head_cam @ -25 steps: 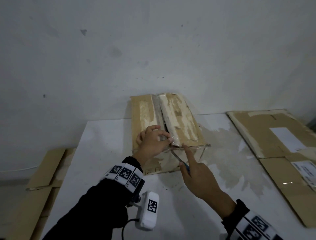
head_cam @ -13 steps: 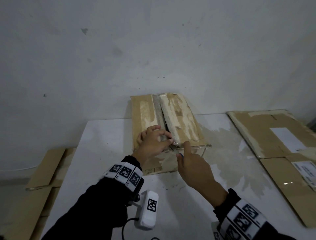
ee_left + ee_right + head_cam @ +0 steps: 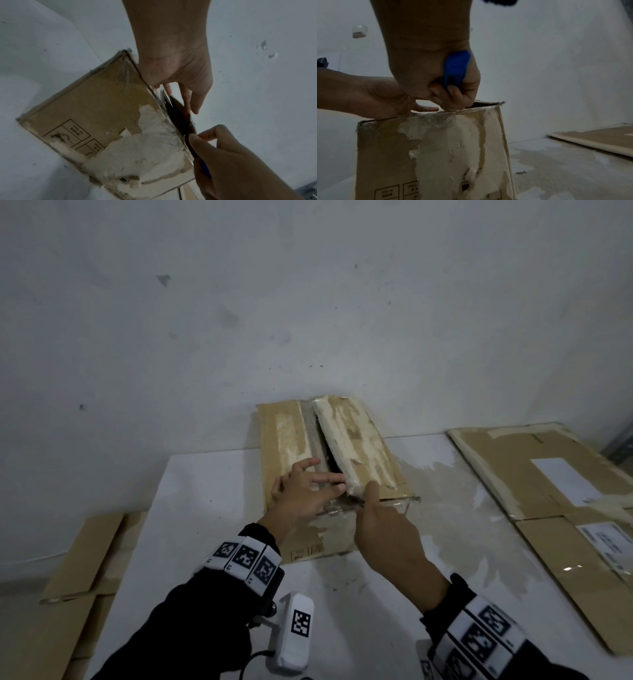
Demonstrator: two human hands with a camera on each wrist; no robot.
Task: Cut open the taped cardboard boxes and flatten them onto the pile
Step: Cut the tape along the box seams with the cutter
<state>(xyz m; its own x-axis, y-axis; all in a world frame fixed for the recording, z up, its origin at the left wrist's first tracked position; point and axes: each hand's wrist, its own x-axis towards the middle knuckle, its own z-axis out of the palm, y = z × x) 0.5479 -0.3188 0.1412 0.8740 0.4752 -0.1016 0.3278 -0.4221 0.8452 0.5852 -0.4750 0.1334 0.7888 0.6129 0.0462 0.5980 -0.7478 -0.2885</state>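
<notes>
Gripping a blue-handled cutter [image 3: 456,67], my right hand [image 3: 387,529] has its fingers curled round the handle and sits at the near top edge of the cardboard box [image 3: 329,453], the blade end hidden where clear tape wraps that edge. At about nine o'clock from it, my left hand [image 3: 301,491] rests on the box top with fingers spread and fairly straight, their tips at the open seam between the two top flaps. I see the box standing on the white tabletop [image 3: 212,508] near the wall. At three o'clock, flattened cardboard [image 3: 534,474] lies on the tabletop; more sheets [image 3: 89,556] lie lower at eight o'clock.
</notes>
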